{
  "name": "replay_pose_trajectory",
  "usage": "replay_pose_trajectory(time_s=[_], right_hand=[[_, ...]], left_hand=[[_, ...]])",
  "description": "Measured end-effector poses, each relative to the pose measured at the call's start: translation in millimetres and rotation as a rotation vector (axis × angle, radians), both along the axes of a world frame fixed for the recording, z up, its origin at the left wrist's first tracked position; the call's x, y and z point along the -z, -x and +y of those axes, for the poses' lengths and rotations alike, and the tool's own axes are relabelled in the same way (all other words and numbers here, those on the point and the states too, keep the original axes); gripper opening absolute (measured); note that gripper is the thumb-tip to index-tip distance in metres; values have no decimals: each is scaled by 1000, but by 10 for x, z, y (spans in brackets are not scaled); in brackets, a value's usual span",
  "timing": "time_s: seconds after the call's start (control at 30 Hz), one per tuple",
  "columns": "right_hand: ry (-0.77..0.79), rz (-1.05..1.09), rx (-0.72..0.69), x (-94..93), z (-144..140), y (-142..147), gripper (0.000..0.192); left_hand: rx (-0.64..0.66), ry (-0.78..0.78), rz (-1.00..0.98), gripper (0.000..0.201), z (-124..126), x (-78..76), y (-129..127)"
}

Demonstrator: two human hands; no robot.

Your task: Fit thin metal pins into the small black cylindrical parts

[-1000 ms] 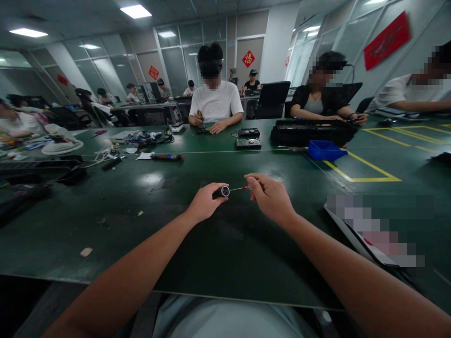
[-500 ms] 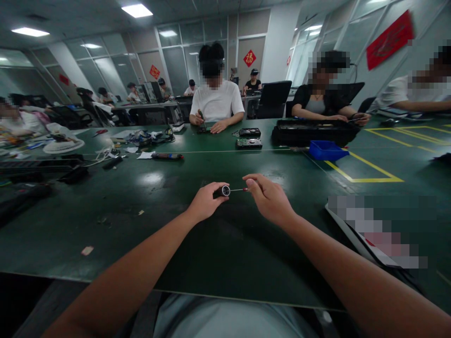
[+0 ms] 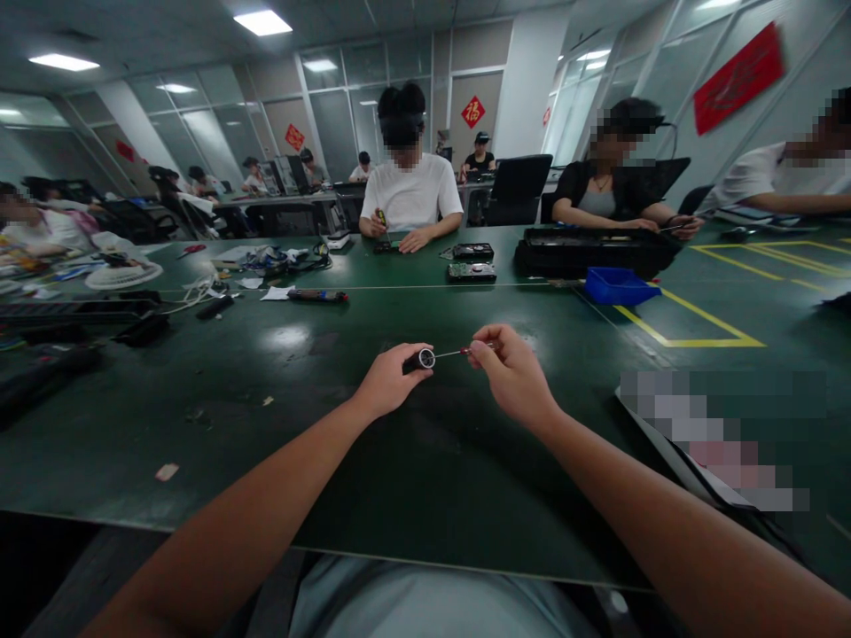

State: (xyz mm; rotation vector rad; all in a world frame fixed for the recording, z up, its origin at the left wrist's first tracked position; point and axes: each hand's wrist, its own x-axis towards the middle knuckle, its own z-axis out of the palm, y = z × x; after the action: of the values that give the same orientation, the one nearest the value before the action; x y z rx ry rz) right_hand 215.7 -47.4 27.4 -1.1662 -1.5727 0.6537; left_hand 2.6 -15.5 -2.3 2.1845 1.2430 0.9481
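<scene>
My left hand (image 3: 389,381) is closed around a black cylinder with a silver-rimmed round end (image 3: 426,359), which faces me and to the right. In my right hand (image 3: 515,377) is a slim screwdriver (image 3: 458,353), its red handle pinched between thumb and fingers. The thin metal shaft runs leftward and its tip meets the cylinder's round end. Whether the tip sits in a screw there is too small to tell. Both hands are held over the green table (image 3: 399,496).
Across the table a person in a white shirt (image 3: 412,190) works with a screwdriver. Two hard drives (image 3: 472,271), a long black case (image 3: 595,255) and a blue bin (image 3: 621,286) lie ahead. Cables (image 3: 285,259) are at the left; a blurred-out sheet (image 3: 718,452) lies right.
My right-hand fingers have curled in on the screwdriver handle, and the hand has shifted slightly right and up. The shaft slants a little more. My left hand keeps the cylinder almost still.
</scene>
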Motion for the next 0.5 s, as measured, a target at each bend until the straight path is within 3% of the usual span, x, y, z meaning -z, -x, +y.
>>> replay_pose_trajectory(time_s=[0.27, 0.4, 0.5], right_hand=[[172, 541, -46, 200, 185, 69, 26], [337, 595, -94, 232, 252, 10, 24], [351, 572, -55, 228, 279, -37, 23]], left_hand=[[5, -84, 19, 42, 6, -56, 1], [14, -89, 126, 37, 26, -78, 29], [5, -69, 167, 37, 37, -57, 32]])
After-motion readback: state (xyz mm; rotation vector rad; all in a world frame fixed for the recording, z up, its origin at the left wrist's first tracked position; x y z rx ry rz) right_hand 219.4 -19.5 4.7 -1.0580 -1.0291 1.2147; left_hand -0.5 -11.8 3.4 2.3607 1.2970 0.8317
